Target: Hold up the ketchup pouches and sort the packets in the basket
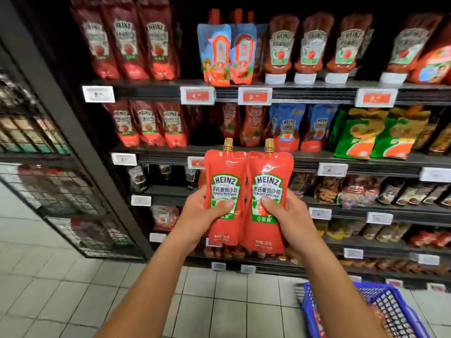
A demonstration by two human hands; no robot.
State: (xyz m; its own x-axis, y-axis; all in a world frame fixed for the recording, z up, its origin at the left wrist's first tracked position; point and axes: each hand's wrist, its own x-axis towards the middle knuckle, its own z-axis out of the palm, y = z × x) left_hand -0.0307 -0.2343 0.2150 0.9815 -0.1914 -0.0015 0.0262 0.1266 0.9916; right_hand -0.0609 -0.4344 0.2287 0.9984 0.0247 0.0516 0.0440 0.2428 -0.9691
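Two red Heinz tomato ketchup pouches with gold screw caps stand upright side by side before the dark metal shop shelving (317, 158), their inner edges touching or overlapping slightly. Left of the shelving runs a black wire-mesh rack (61, 191), blurred, with a pale tiled floor (61, 276) beneath it. The left hand (202, 218) holds the left ketchup pouch (224, 191) from its outer edge, the grip clamped on it: the thumb lies across the green-edged label on the front and the fingers curl behind, hidden. Just right of it, the right ketchup pouch (268, 193) is held the same way by the right hand (290, 220), thumb pressed on the lower label, fingers wrapped round the back. Both forearms rise from the bottom edge of the view to meet at the pouches.

Behind the pouches, the shelving carries rows of goods. On the top level stand dark red Heinz pouches at the left, then light blue and orange spouted pouches (227, 54), then upside-down ketchup squeeze bottles with white caps (310, 50) further right. The level below holds more red pouches, blue ones, and green and yellow bags (375, 135) at the right. White and red price tags (255, 96) line the shelf edges. Below the shelving's right end sits a blue plastic shopping basket (390, 311) on the floor.
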